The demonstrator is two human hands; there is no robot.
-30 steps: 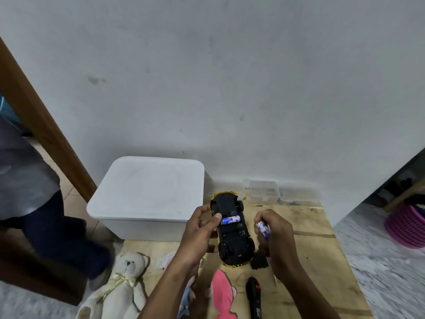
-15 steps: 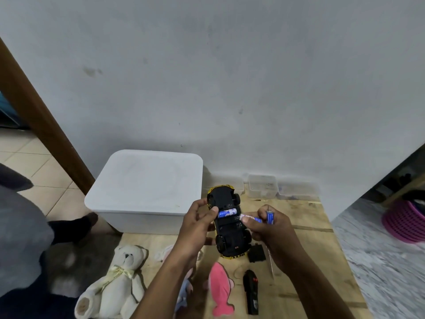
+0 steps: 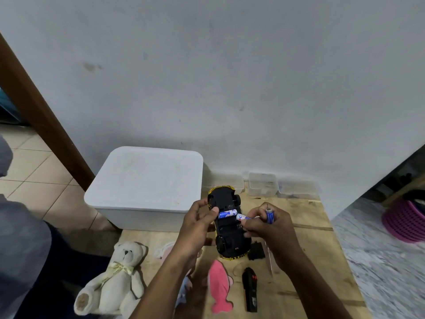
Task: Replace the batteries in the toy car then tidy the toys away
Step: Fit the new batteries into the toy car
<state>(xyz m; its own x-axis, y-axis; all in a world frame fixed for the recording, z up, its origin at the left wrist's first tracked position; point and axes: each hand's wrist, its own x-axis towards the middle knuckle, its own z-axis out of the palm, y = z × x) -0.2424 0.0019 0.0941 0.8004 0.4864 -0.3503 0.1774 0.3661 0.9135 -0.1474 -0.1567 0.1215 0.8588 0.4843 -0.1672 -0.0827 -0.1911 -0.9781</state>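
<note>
The yellow toy car [image 3: 228,238] lies upside down, black underside up, over the wooden board. My left hand [image 3: 197,223] grips its left side, thumb by a blue-and-white battery [image 3: 226,213] lying in the open compartment. My right hand [image 3: 268,223] pinches a second battery [image 3: 243,217] at the compartment's right edge and holds a third blue battery [image 3: 269,215] upright between its fingers. The black compartment cover [image 3: 257,251] lies to the right of the car.
A white lidded bin [image 3: 147,180] stands behind at the left. On the board [image 3: 317,249] lie a white teddy bear [image 3: 119,277], a pink fish toy [image 3: 218,286], a black remote [image 3: 250,288] and a screwdriver [image 3: 269,261]. Clear small boxes [image 3: 263,184] line the wall. A person stands at the left.
My right hand moved left and brought a battery up to the car's compartment, with another battery now upright in its fingers. The person at the left shifted.
</note>
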